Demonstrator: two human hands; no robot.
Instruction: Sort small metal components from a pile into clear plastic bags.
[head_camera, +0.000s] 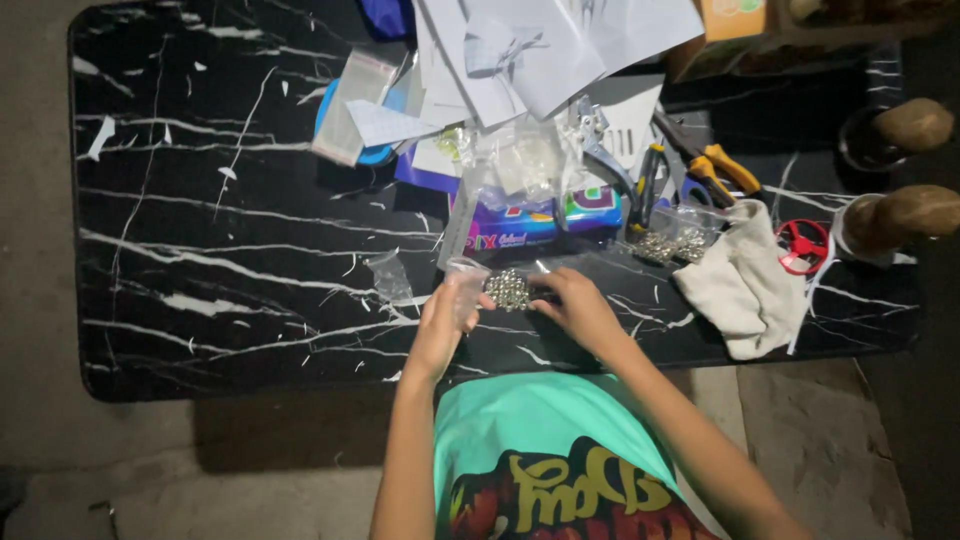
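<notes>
My left hand (447, 318) holds a small clear plastic bag (466, 283) upright near the front edge of a black marble-patterned table (220, 250). A heap of small shiny metal beads (508, 289) lies on the table just right of the bag. My right hand (575, 305) rests beside that heap with its fingers curled at the beads; whether it grips any cannot be told.
Behind the hands lie a purple-and-blue packet (535, 222), clear bags, white paper sheets (540, 50), pliers with yellow and black handles (700, 160), another bead pile (668, 246), a white cloth (742, 285) and a red round reel (803, 245). An empty clear bag (390, 275) lies left.
</notes>
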